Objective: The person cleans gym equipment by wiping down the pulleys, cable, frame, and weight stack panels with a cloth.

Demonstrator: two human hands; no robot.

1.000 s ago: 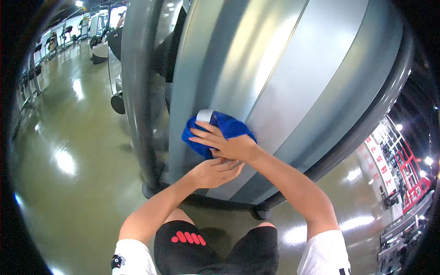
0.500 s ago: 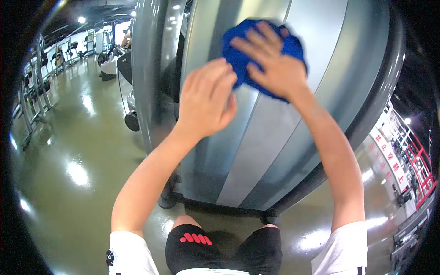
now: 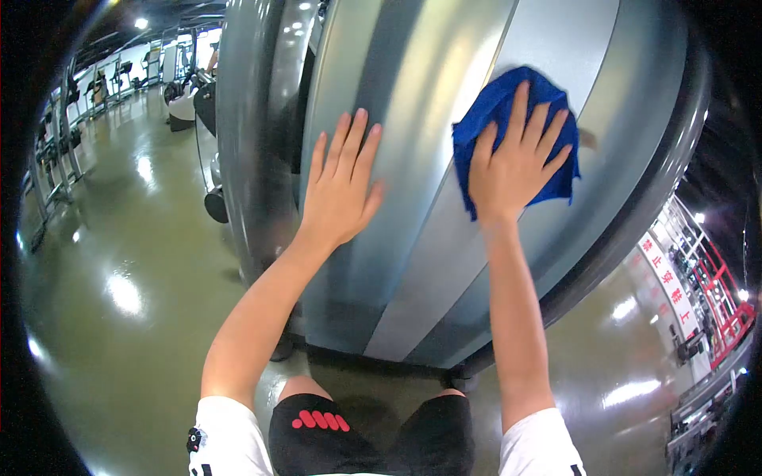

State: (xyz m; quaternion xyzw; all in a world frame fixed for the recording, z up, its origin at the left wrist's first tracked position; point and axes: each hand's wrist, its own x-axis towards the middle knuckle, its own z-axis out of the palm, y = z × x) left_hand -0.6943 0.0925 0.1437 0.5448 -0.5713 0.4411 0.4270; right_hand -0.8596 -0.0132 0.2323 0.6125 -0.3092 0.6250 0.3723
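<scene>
Under my right hand (image 3: 512,170) a blue cloth (image 3: 548,95) lies against the curved silver-grey panel (image 3: 429,262); the fingers are spread over the cloth and press it flat. My left hand (image 3: 340,190) rests open on the panel's left part, fingers pointing up, with nothing in it. The cloth sits on the upper right part of the panel, across its lighter stripe. A gap separates the two hands.
Dark rounded frame tubes (image 3: 254,143) border the panel on both sides. Gym machines (image 3: 59,151) stand at the far left. A white sign with red characters (image 3: 667,278) and a red frame (image 3: 726,333) are at the right. My legs are below.
Both hands have risen from the panel's lower part and moved apart. My right hand took the cloth up and to the right; my left hand now lies flat on the panel.
</scene>
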